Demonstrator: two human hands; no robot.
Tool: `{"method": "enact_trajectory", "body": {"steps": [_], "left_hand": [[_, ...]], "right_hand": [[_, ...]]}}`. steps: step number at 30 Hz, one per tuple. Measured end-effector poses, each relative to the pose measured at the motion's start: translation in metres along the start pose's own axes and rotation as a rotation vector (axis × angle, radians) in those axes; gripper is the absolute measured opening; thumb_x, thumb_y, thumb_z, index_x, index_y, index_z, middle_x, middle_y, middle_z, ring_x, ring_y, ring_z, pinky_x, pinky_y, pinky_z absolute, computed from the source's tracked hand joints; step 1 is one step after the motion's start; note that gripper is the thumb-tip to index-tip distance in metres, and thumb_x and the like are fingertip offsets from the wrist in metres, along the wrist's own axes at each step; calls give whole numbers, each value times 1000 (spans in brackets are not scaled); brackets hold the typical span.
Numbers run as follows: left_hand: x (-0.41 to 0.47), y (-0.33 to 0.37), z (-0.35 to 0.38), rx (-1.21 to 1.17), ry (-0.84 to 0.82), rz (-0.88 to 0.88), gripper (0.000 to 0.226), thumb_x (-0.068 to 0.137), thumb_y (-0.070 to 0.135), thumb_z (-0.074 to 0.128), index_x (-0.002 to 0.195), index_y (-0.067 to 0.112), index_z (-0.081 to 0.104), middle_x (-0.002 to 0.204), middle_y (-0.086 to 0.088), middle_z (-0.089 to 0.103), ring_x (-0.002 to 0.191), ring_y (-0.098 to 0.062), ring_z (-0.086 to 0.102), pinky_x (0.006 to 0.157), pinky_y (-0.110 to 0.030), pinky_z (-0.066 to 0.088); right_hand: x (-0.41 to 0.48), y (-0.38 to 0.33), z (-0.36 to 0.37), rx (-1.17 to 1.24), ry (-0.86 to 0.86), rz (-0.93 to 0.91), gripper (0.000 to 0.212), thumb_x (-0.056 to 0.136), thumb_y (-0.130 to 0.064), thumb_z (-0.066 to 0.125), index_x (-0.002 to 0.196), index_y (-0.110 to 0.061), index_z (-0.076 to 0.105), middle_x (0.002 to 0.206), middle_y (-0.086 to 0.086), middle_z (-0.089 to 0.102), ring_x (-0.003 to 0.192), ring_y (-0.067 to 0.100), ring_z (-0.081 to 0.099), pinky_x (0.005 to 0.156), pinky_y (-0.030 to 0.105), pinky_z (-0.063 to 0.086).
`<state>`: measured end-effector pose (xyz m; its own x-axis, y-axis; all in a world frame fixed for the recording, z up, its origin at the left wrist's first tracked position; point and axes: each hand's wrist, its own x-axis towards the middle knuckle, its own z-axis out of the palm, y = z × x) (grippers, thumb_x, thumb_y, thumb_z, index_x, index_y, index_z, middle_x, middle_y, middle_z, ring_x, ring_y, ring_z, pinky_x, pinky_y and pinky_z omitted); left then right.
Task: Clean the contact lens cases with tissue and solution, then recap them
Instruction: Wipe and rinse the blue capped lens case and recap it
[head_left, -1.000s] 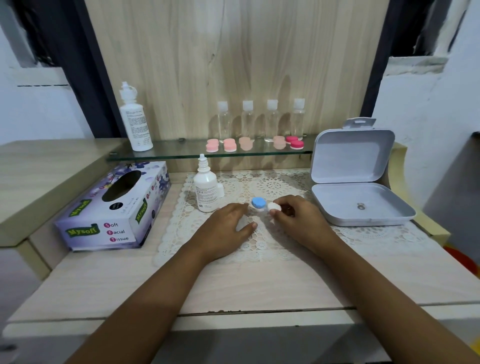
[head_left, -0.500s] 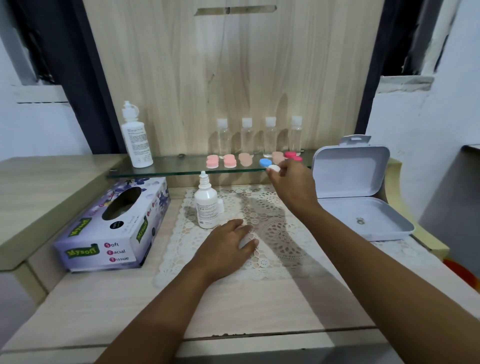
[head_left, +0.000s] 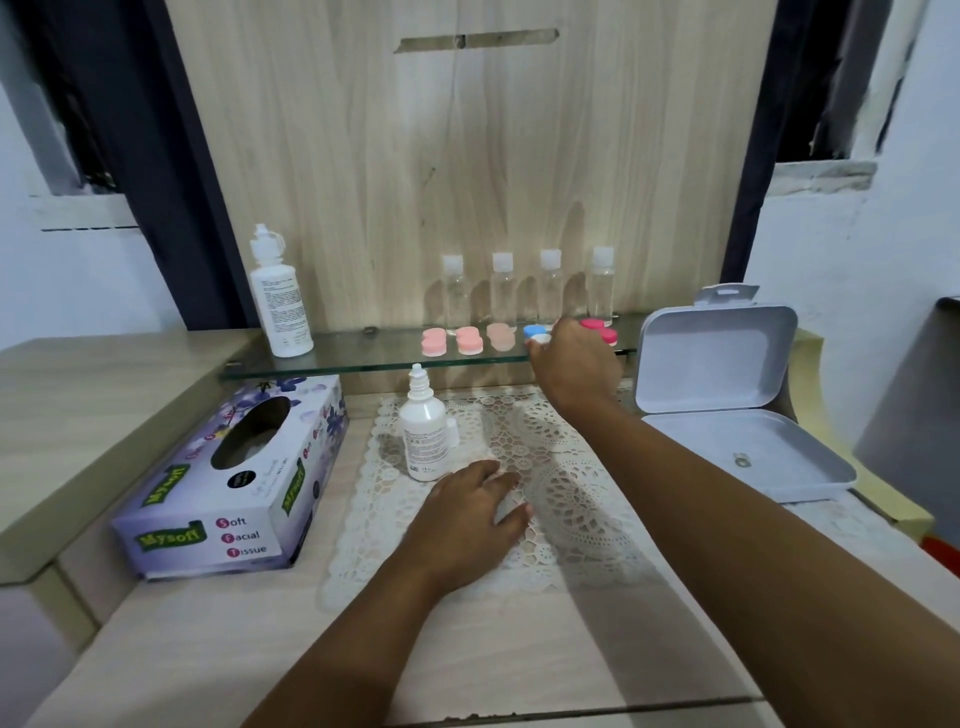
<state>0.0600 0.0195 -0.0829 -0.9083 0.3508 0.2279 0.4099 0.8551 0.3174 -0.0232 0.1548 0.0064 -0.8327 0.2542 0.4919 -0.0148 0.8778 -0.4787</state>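
My right hand (head_left: 574, 364) reaches up to the glass shelf (head_left: 363, 361) and holds the blue-and-white lens case (head_left: 536, 334) at the shelf's surface, fingers curled at it. Beside it on the shelf lie three pale pink cases (head_left: 467, 340) to the left and a red-pink case (head_left: 600, 330) to the right, partly hidden by my hand. My left hand (head_left: 467, 512) rests flat on the lace mat (head_left: 571, 483) with fingers relaxed. A small white solution bottle (head_left: 423, 431) stands on the mat just above it. The tissue box (head_left: 234, 488) lies at the left.
A tall white bottle (head_left: 278, 296) stands at the shelf's left end, and several small clear bottles (head_left: 524, 288) line the back. An open grey plastic box (head_left: 727, 395) sits at the right with a small ring (head_left: 740, 458) in it. A wooden panel rises behind.
My right hand lifted the blue-and-white case from the mat up to the glass shelf and has brought it down among the other cases. The left hand stayed on the mat.
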Motion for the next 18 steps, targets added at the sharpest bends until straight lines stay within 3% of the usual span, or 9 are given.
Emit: {"method": "enact_trajectory", "body": {"steps": [18], "left_hand": [[-1,0,0,-2,4,0,50,95,46,40,141,24,40,148,3,34,136,-15,30,113,-35,23]], "right_hand": [[11,-4,6,-35,-18,13,38,92,-41,50,111,-8,53,105,11,63,96,29,60,65,31,39]]}}
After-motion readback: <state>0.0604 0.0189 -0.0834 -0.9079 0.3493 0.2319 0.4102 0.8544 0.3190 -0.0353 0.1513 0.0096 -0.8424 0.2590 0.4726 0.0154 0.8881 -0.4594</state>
